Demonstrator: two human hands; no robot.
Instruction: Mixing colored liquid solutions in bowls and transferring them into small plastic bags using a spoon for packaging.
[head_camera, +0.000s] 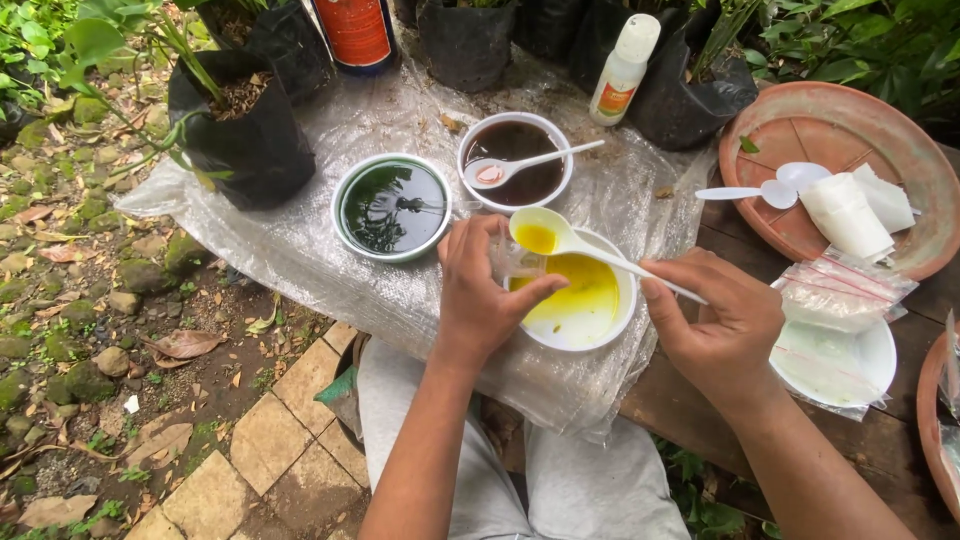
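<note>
Both forearms are reaching up from my lap over the near edge of the worktop (700, 400), which is covered in clear plastic sheeting (330, 250). My right hand (715, 325) is pinching the handle of a white spoon (570, 243), grip clamped on it; its bowl is carrying yellow liquid. My left hand (480, 290) is curling around a small clear container (515, 265) directly under the spoon, grip closed on it, just above the white bowl of yellow liquid (585, 300). Behind it, a bowl of dark green liquid (392, 207) and a bowl of brown liquid (515, 158) with its own spoon are sitting side by side. Toward the right edge, a terracotta dish (850, 130) is holding two more spoons and folded white packets.
</note>
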